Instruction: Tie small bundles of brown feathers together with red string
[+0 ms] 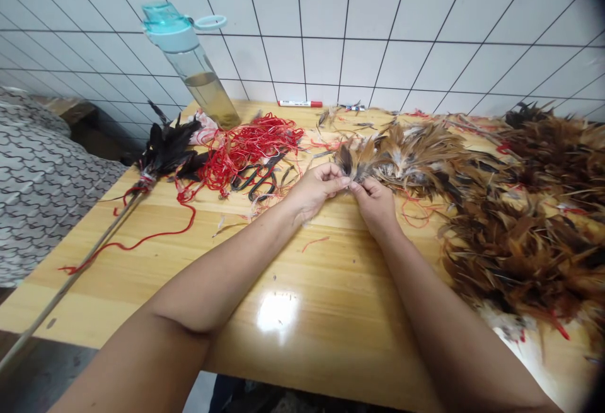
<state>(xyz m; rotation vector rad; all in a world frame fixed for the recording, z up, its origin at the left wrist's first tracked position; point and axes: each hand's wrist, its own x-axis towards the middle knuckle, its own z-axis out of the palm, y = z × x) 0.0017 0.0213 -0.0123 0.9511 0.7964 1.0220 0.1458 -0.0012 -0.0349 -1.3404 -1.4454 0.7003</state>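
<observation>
1. Grip: my L hand (314, 195) and R hand (373, 208) both clenched, thumb + fingertips pinching 1 small brown-and-black feather tuft (347, 162) at approx. 12 o'clock, tips nearly touching. Neither hand released.
2. Why held so: a two-hand pinch apparently keeps the loose quills bunched at the base, w/ the feather tips free and up, away from my wrists.
3. Nearest heap: 1 big brown feather heap (416, 154) at 1 o'clock, just beyond my R hand, within easy reach.
4. Other feathers: 2 more brown heaps, (515, 255) at 3 o'clock and (553, 145) at 2 o'clock, edges merging, so exact count n/a.
5. L side: 1 red string tangle (246, 151) at 11 o'clock, w/ 1 pair of black-handled scissors (258, 178) lying against it, both near my L hand.
6. Far L: 1 black feather bundle (165, 151) bound w/ red string on 1 long stick (80, 261), stick running off the table edge at 9 o'clock.
7. Back edge: 1 water bottle (189, 66) and 1 red marker (300, 103), by the tile wall (378, 34).
8. Surface: all on 1 wooden table (340, 261).
</observation>
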